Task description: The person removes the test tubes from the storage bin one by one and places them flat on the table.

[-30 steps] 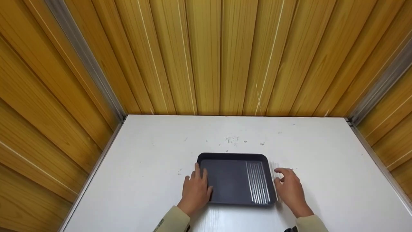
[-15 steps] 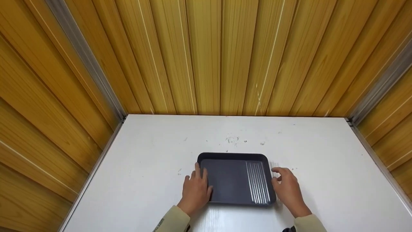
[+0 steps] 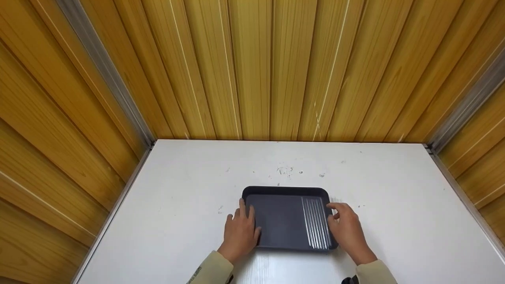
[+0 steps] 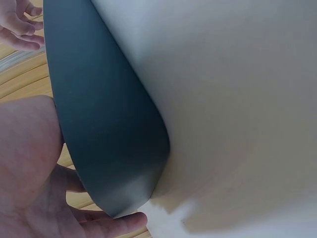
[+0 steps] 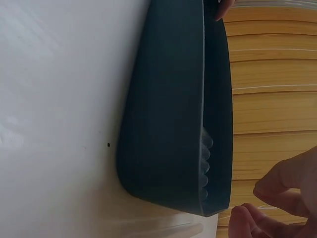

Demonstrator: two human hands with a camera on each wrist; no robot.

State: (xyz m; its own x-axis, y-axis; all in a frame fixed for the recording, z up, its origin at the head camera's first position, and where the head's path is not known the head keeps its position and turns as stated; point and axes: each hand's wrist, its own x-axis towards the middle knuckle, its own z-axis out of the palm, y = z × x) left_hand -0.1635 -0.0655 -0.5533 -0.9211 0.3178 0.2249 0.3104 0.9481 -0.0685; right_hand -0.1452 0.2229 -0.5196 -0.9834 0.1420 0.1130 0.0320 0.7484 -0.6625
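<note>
A dark grey rectangular tray point(image 3: 276, 223) lies flat on the white table. Side by side along its right end are several clear tubes point(image 3: 317, 223), whose rounded ends show over the rim in the right wrist view. My left hand point(image 3: 240, 232) rests at the tray's left rim, fingers mostly straight; in the left wrist view one finger point(image 4: 116, 225) reaches along the outer wall. At the right rim is my right hand point(image 3: 349, 232), thumb and index finger bent toward each other with a gap between them; I see nothing in that gap.
On the table just right of the tray, clear tube-like pieces point(image 5: 168, 230) lie beside its outer wall. The white tabletop point(image 3: 189, 189) has scuff marks behind the tray. Yellow wood-patterned walls point(image 3: 252, 71) with grey metal corner posts point(image 3: 104, 71) enclose the back and sides.
My right hand has moved left, from beside the tray to its right rim. Neither the left hand nor the tray has visibly moved.
</note>
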